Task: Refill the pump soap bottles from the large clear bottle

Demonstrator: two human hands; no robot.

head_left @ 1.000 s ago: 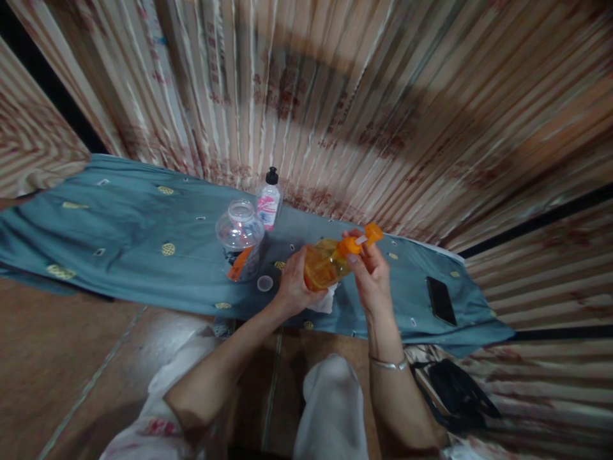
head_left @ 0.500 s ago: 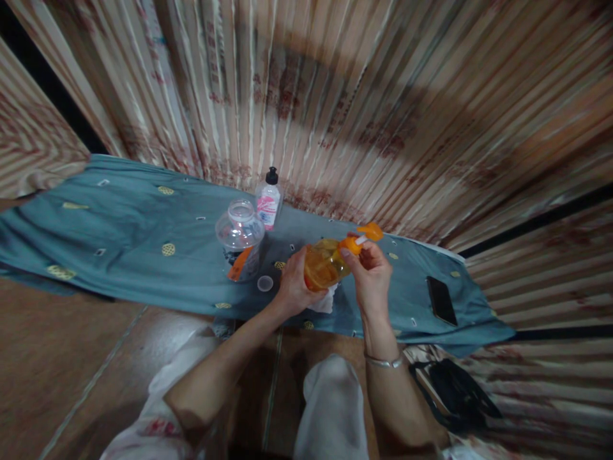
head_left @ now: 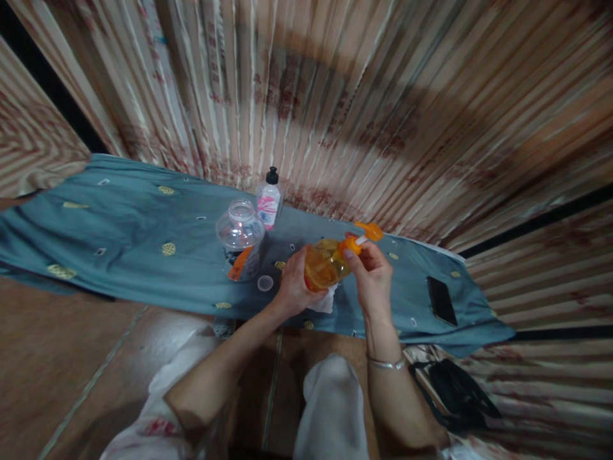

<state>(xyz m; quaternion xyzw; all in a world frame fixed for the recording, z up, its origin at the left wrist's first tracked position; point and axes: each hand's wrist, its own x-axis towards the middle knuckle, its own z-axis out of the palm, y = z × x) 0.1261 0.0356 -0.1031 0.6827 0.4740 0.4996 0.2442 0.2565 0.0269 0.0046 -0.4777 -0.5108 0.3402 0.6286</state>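
Observation:
Tilted to the right over the table is a clear pump bottle point(head_left: 326, 263) of amber liquid. My left hand point(head_left: 295, 285) is wrapped round its lower body. The thumb and fingers of my right hand point(head_left: 372, 271) pinch the orange pump collar point(head_left: 351, 245) at its neck. Beyond them sticks out the orange pump head point(head_left: 370, 230) on a pale stem. Left of my hands stands an open clear plastic jar point(head_left: 241, 239) with an orange and black label. A small round translucent cap point(head_left: 265, 283) lies between the jar and my left hand.
Behind the jar stands a clear bottle point(head_left: 269, 203) with a black top and pink label. A white tissue point(head_left: 324, 303) lies under my hands, and a black phone point(head_left: 441, 300) at the right. The teal cloth point(head_left: 134, 223) covers the table; pleated curtains point(head_left: 306, 96) hang behind it. A black bag point(head_left: 454, 393) is below right.
My right hand's grip at the orange collar has shifted very slightly. The bottle stays tilted in my left hand, and the things on the table have not moved.

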